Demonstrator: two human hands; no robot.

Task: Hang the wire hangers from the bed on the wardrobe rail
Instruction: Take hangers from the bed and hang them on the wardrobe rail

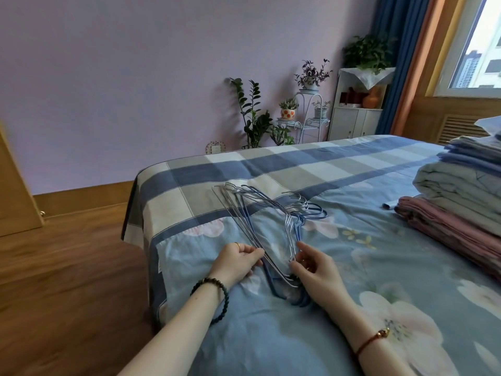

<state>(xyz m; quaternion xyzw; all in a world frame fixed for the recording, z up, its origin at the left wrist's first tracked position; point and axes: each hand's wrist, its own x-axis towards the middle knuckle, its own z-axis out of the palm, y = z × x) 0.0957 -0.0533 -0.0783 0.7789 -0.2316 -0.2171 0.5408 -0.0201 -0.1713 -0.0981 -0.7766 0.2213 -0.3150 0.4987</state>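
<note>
Lying flat on the bed point(352, 308), the wire hangers point(260, 221) form one overlapping bundle near the bed's foot corner, directly ahead of both hands. The bundle's near end, where the shoulder bends converge, sits between the two hands; the hooks point(306, 206) point away toward the far right.

Left hand point(238, 260): the grip is closed on the bundle's long straight wires at its near-left side, fingertips pinching them. A ring shows on one finger, and a dark bead bracelet point(217, 291) circles the wrist.

Right hand point(314, 267): fingers are curled around the near-right wires just above the bends, so this grip also grasps the hangers. A red cord bracelet point(371, 341) sits on the forearm.

Count: two hands, one bundle. The individual hangers overlap too closely for an exact count; several silver and several blue ones are visible.

Appearance: thin wire, some bare silver metal, some coated blue, each with a twisted neck below a curved hook. The blue ones lie mostly at the bottom of the stack.

A pile of folded bedding point(461, 196) rests on the bed's right side, well apart from the hangers. Potted plants point(287, 109) stand by the far wall.
</note>
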